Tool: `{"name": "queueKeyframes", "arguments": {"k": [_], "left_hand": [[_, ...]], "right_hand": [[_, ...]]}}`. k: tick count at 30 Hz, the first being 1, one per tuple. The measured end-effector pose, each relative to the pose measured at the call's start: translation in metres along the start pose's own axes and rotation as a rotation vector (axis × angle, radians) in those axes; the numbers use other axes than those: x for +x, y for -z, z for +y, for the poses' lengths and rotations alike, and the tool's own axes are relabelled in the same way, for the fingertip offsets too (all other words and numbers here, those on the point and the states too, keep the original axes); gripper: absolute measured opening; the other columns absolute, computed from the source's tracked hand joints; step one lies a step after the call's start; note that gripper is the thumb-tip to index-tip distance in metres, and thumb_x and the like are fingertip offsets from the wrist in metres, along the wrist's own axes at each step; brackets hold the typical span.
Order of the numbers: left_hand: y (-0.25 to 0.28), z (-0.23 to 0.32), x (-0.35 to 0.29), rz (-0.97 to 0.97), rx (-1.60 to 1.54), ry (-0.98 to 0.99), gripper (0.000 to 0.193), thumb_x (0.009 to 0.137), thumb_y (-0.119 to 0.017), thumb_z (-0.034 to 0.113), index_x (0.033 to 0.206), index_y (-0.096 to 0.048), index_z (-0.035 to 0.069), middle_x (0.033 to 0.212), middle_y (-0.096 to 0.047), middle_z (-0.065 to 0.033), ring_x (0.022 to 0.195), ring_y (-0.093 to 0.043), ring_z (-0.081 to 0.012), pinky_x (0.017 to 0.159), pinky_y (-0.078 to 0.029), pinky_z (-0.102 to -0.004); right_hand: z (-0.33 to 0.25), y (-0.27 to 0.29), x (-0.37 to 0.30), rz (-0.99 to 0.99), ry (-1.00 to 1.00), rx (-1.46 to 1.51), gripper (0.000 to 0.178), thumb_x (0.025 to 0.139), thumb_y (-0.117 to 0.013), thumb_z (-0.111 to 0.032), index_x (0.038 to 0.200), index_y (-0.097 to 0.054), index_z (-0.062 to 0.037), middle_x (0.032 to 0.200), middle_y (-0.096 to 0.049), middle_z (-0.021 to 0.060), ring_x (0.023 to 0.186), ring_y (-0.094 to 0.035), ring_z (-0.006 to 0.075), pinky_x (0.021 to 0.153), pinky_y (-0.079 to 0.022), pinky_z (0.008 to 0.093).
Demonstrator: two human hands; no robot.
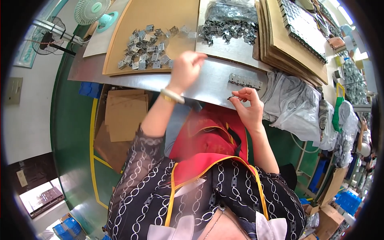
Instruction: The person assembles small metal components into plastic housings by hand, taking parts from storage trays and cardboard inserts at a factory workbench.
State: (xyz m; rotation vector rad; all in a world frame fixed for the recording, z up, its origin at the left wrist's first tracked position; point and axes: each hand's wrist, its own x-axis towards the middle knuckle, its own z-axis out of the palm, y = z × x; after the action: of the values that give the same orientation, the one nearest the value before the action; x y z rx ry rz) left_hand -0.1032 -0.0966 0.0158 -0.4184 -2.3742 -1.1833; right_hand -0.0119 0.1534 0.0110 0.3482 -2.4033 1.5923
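My left hand [186, 71] is over the front of the steel table [208, 82], beside a shallow cardboard tray [168, 12]. Motion blurs its fingers, so I cannot make out whether anything is in them. Loose bent metal brackets [146, 50] lie scattered in that tray. At the table's front edge my right hand [250, 106] is closed, pinching a small metal part [231, 97] between thumb and fingertips. Just beyond it, a short row of joined or closely set metal pieces [245, 81] rests on the tabletop.
Small dark metal parts [228, 32] are heaped on a pale board at the back, before a clear plastic bag [232, 11]. Stacked cardboard sheets [276, 44] rise at the right. Grey-white plastic bags [294, 100] hang over the right edge. A turquoise fan [107, 22] stands back left.
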Motion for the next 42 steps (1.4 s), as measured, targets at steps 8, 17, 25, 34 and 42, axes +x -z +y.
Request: {"name": "queueKeyframes", "arguments": {"k": [8, 17, 25, 34, 42], "left_hand": [[-0.015, -0.11, 0.094, -0.102, 0.655, -0.381, 0.032, 0.09, -0.056, 0.001, 0.114, -0.076, 0.009, 0.122, -0.072, -0.0137, 0.112, -0.069, -0.0341, 0.095, -0.057, -0.0425], [0.006, -0.087, 0.071, -0.202, 0.409, -0.103, 0.024, 0.078, -0.069, 0.008, 0.099, -0.079, 0.007, 0.089, -0.075, -0.0157, 0.093, -0.071, -0.0354, 0.084, -0.057, -0.045], [0.012, -0.097, 0.074, -0.384, 0.655, 0.01, 0.012, 0.073, -0.075, 0.006, 0.085, -0.073, 0.006, 0.095, -0.069, -0.0211, 0.091, -0.069, -0.0405, 0.08, -0.057, -0.0462], [0.019, -0.028, 0.056, -0.156, -0.498, 0.494, 0.039, 0.084, -0.082, 0.001, 0.121, -0.068, 0.002, 0.104, -0.073, -0.0058, 0.095, -0.07, -0.0144, 0.089, -0.058, -0.0292], [-0.04, 0.041, -0.015, -0.219, -0.594, 0.373, 0.028, 0.086, -0.079, -0.003, 0.112, -0.068, 0.002, 0.1, -0.075, -0.0043, 0.092, -0.071, -0.0108, 0.082, -0.058, -0.0255]], "right_hand": [[0.003, -0.004, -0.003, 0.03, 0.004, 0.024, 0.034, 0.083, -0.081, 0.001, 0.107, -0.057, -0.0023, 0.098, -0.078, 0.0105, 0.082, -0.068, 0.0105, 0.075, -0.054, 0.0268], [0.021, 0.017, -0.006, 0.099, -0.099, 0.047, 0.035, 0.083, -0.079, 0.002, 0.109, -0.056, -0.0031, 0.098, -0.078, 0.0085, 0.081, -0.065, 0.0092, 0.078, -0.053, 0.0256], [0.025, 0.006, -0.009, 0.067, -0.094, -0.019, 0.038, 0.081, -0.083, -0.002, 0.108, -0.056, -0.0044, 0.096, -0.079, 0.0081, 0.081, -0.067, 0.0109, 0.076, -0.052, 0.0274], [0.042, 0.031, -0.012, 0.094, -0.363, 0.115, 0.036, 0.084, -0.082, -0.004, 0.108, -0.056, -0.0044, 0.09, -0.076, 0.0076, 0.077, -0.064, 0.0074, 0.068, -0.05, 0.0232], [0.036, 0.033, 0.021, 0.213, -0.371, 0.165, 0.035, 0.086, -0.081, -0.003, 0.109, -0.054, -0.002, 0.089, -0.075, 0.0105, 0.08, -0.068, 0.0108, 0.071, -0.052, 0.0231]]}}
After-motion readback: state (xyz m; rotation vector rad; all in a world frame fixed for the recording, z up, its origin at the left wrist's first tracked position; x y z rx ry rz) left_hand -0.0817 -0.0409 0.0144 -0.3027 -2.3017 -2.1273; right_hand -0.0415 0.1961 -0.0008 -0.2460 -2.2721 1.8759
